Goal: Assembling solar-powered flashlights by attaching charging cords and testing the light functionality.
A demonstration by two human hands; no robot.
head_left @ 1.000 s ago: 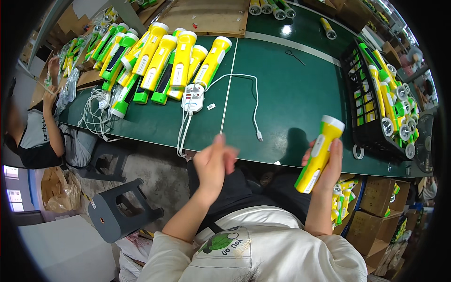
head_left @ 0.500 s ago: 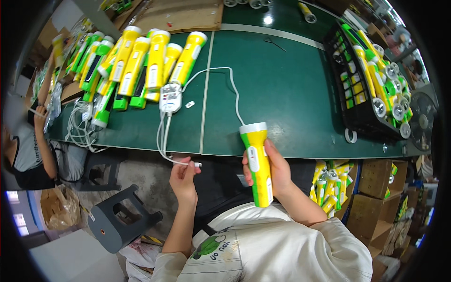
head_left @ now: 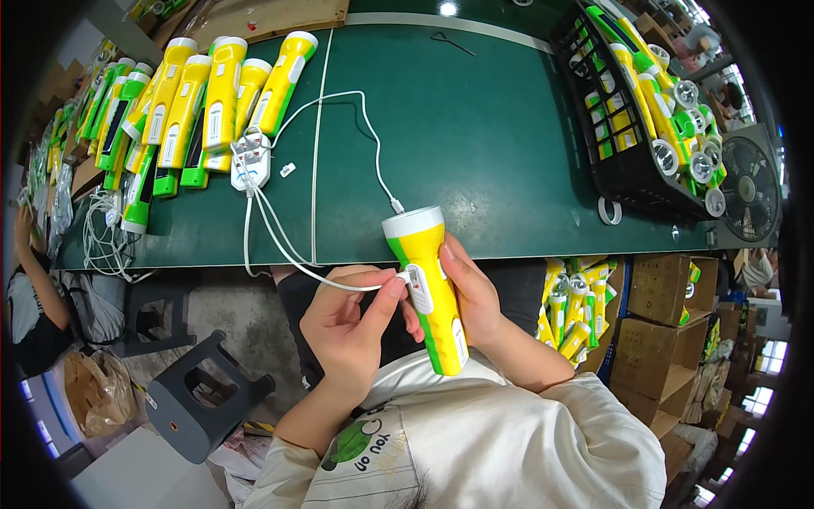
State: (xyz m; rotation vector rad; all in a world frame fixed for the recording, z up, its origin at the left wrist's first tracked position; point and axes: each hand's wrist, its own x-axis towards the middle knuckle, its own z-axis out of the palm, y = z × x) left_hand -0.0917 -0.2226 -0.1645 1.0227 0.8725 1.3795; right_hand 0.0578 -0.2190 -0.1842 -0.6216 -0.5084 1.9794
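A yellow and green flashlight [head_left: 439,318] with a white head rim is gripped by my right hand [head_left: 476,297], its head tilted toward the table. With thumb and fingertips, my left hand [head_left: 349,318] pinches the plug end of a white charging cable [head_left: 331,282] against the white switch panel on the flashlight's side. Whether the plug sits inside a socket there is hidden by my fingers. A second white cable [head_left: 373,136] ends in a plug [head_left: 397,205] just behind the flashlight's head. Both cables lead to a white multi-port charger block [head_left: 251,159] on the table.
Yellow-green flashlights [head_left: 222,93] lie piled at the back left of the green table [head_left: 458,153]. A black crate [head_left: 627,170] full of flashlights stands at the right, beside a white ring [head_left: 609,210]. Cardboard boxes [head_left: 653,339] are lower right; a grey stool [head_left: 199,394] is lower left.
My left hand has moved right and up, bringing the cable's plug to the flashlight's side. The flashlight, still in my right hand, sits slightly further left in view. The view has shifted.
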